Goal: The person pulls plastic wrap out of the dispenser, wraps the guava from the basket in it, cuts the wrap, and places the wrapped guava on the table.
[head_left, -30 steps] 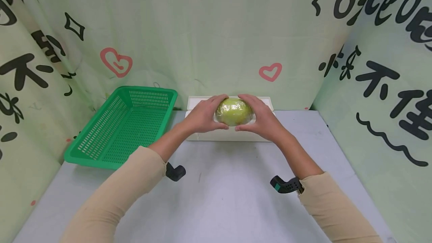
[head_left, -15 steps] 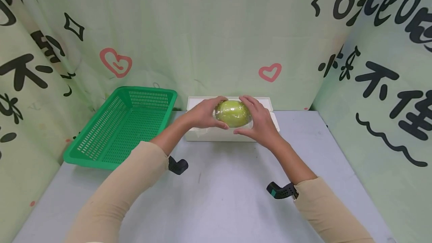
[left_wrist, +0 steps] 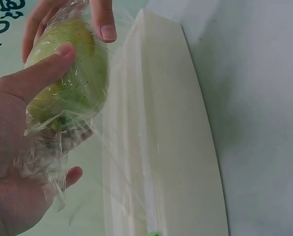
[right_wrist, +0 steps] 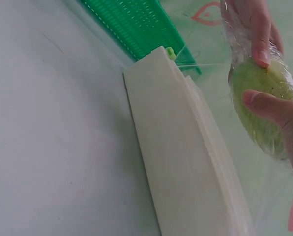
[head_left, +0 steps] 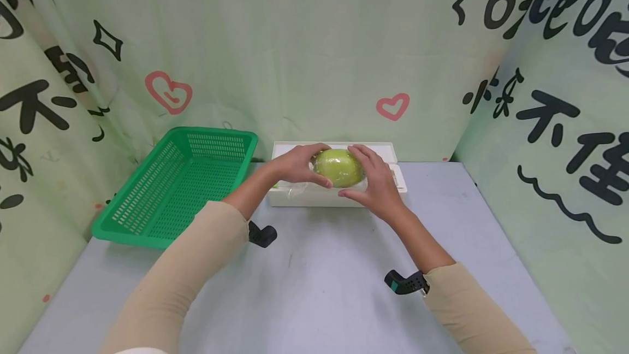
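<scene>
A yellow-green mango (head_left: 339, 168), wrapped in shiny cling film, is held up between both hands over a white cling film box (head_left: 319, 198). My left hand (head_left: 300, 165) grips its left side, thumb across the front of the fruit in the left wrist view. On the right side my right hand (head_left: 381, 186) curls round it, and the right thumb presses on the film in the right wrist view. Loose crumpled cling film (left_wrist: 43, 162) gathers by the left palm. A thin sheet of it stretches toward the box in the left wrist view.
A green plastic basket (head_left: 172, 236) stands at the back left of the white table (head_left: 314, 288). Behind the box hangs a pale green curtain (head_left: 314, 59) with printed hearts and lettering. A small green knob (right_wrist: 171, 53) shows at one end of the box.
The mango has come slightly lower in both hands. My right hand has shifted inward and lower, with its wrist drawn nearer, uncovering more of the box's right end.
</scene>
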{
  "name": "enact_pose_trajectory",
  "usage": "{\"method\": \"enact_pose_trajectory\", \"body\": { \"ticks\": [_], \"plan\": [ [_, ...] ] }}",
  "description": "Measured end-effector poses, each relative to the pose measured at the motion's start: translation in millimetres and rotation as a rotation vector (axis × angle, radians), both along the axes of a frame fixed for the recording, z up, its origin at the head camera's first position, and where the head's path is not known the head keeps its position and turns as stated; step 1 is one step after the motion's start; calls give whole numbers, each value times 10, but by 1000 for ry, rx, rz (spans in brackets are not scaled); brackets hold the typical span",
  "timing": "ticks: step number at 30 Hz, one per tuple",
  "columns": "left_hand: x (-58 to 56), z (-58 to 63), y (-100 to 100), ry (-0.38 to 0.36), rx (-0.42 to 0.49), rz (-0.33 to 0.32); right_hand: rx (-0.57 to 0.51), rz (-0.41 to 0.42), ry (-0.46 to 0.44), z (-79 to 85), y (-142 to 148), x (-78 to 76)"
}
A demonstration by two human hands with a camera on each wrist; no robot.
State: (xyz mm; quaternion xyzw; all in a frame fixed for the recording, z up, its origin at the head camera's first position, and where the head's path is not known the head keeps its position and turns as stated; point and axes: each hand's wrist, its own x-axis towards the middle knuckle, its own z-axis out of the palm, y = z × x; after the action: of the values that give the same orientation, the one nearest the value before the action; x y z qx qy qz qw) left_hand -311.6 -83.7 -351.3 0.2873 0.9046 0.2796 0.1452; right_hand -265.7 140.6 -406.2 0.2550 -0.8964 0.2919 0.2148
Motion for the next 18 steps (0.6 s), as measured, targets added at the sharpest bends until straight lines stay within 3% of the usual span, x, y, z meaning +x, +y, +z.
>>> {"method": "enact_pose_trajectory", "body": {
  "ticks": [8, 18],
  "plan": [
    [-48, -11, 13, -27, -28, -30, 40, -30, 75, -106, -6, -21],
    [-64, -3, 11, -65, -34, -46, 69, -29, 95, -152, -7, -33]
  ]
}}
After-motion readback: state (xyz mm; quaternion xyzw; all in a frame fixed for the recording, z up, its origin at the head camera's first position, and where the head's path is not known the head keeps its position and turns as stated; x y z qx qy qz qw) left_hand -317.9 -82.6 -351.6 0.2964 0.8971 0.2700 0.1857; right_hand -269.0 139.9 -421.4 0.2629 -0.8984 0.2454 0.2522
